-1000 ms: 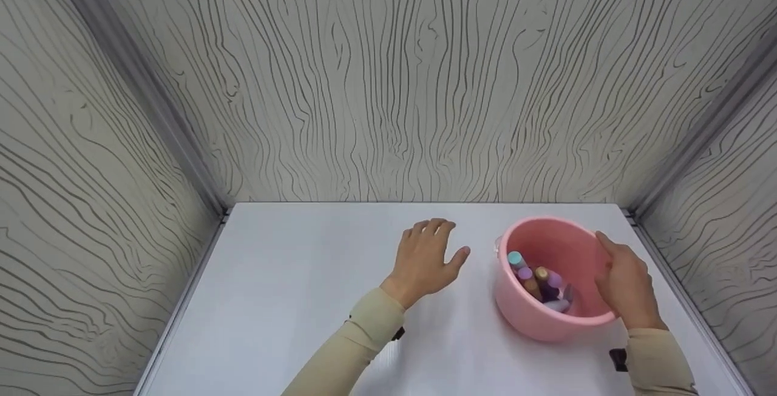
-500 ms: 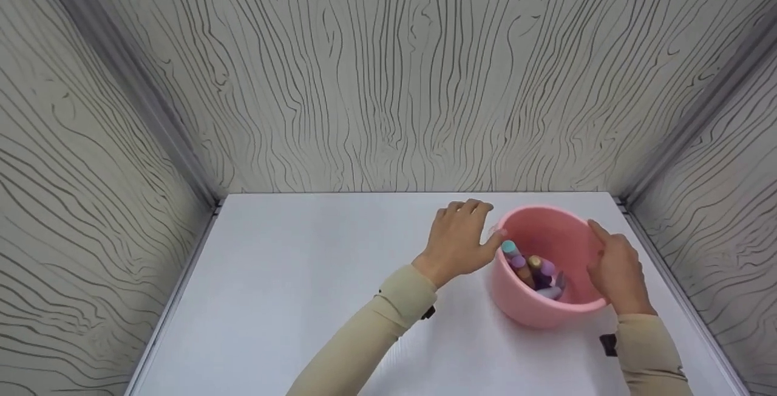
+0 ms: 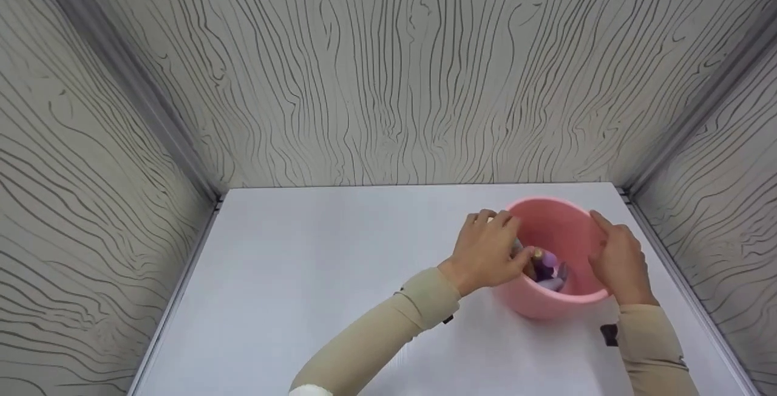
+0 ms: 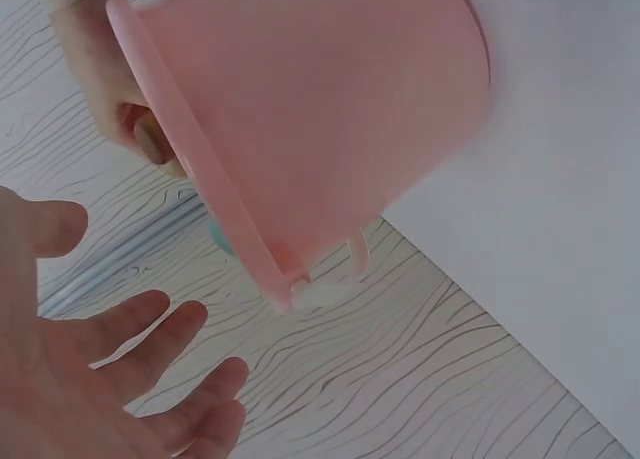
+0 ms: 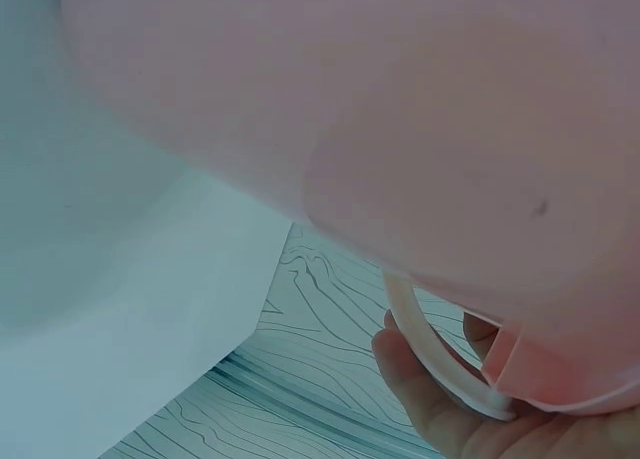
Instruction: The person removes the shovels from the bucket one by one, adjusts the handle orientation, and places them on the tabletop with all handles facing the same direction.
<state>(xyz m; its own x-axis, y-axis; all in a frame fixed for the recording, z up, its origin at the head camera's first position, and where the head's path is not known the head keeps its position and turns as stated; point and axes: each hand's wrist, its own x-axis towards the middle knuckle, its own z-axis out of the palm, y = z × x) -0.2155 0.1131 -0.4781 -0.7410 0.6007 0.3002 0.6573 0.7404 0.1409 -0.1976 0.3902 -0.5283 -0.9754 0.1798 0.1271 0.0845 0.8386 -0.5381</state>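
"How does the left hand (image 3: 488, 253) look?"

"Loose: thumb and fingers well apart in its wrist view, holding nothing. From the head it covers the near-left part of the bucket's rim; I can't tell whether it touches."

"And the right hand (image 3: 622, 259)?"

"Gripping the rim on the opposite side, thumb inside. In its wrist view the fingers are behind a white handle (image 5: 425, 344), and the rest is cut off by the frame edge."

"What about the pink bucket (image 3: 537, 306) itself?"

"Round, smooth-walled, on the right of the worktop (image 3: 334, 274), its mouth facing the head camera. There's a dark speck on its wall in the right wrist view."

"Can you make out what's inside?"

"Partly. The left hand hides some of it. I see a lilac cap (image 3: 549, 259), a gold cap (image 3: 538, 254) and a greyish piece (image 3: 551, 284), bunched low; too small to say exactly what they are. A teal end (image 4: 218, 236) shows past the rim in the left wrist view."

"Beyond that?"

"Wood-grain panels (image 3: 388, 80) around the worktop."
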